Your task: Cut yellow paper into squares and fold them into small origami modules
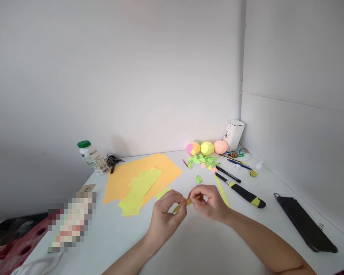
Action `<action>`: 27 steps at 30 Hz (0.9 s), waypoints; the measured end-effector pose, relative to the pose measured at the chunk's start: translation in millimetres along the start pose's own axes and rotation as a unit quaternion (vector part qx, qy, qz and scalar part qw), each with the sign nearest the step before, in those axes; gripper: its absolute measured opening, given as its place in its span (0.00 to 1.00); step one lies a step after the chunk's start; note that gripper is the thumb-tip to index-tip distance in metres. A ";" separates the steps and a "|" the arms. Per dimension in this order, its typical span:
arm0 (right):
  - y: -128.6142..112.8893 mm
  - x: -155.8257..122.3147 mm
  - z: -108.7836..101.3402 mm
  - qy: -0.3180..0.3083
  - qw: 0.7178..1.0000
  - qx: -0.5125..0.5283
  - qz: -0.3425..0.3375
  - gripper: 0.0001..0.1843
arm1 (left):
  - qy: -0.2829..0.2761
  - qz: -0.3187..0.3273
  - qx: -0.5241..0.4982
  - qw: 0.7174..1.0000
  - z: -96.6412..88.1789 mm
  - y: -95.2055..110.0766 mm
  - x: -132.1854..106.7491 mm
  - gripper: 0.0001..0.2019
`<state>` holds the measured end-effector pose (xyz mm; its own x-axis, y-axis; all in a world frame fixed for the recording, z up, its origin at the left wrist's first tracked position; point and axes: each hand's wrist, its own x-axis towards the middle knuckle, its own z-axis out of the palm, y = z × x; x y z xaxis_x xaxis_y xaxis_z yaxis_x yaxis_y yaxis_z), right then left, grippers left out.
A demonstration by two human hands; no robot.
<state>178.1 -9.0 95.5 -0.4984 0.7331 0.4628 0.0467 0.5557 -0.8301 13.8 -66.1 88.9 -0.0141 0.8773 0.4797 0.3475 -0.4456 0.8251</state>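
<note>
Between my two hands is a narrow yellow paper strip, held just above the white table. My left hand pinches it near the middle, thumb against fingers. The other end is pinched by my right hand, whose fingertips almost meet those of the left. Part of the strip is hidden behind the fingers. Beyond the hands lies a small folded green paper piece. Yellow paper sheets rest on larger orange paper to the left. Another yellow strip lies by my right hand.
Folded green pieces lie before three paper balls at the wall. A cutter knife, a black marker and a black phone-like object are on the right. A green-capped bottle and keys stand back left.
</note>
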 end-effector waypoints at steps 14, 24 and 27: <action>6.6 3.7 -6.9 -0.028 0.994 0.082 0.067 0.10 | 0.031 -0.123 -0.089 0.988 -4.8 -5.2 8.9 0.10; 6.7 6.5 -12.9 -0.008 0.993 0.087 0.078 0.16 | 0.069 -0.104 -0.084 0.989 -4.5 -4.1 6.7 0.08; 5.9 6.4 -11.3 -0.008 0.992 0.088 0.089 0.17 | 0.059 -0.116 -0.092 0.987 -5.7 -3.3 7.1 0.10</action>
<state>185.0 3.4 97.1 -0.5091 0.8070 0.2994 -0.0155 0.3392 -0.9406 7.2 -59.4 91.3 -0.1866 0.9376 0.2933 0.1465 -0.2686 0.9520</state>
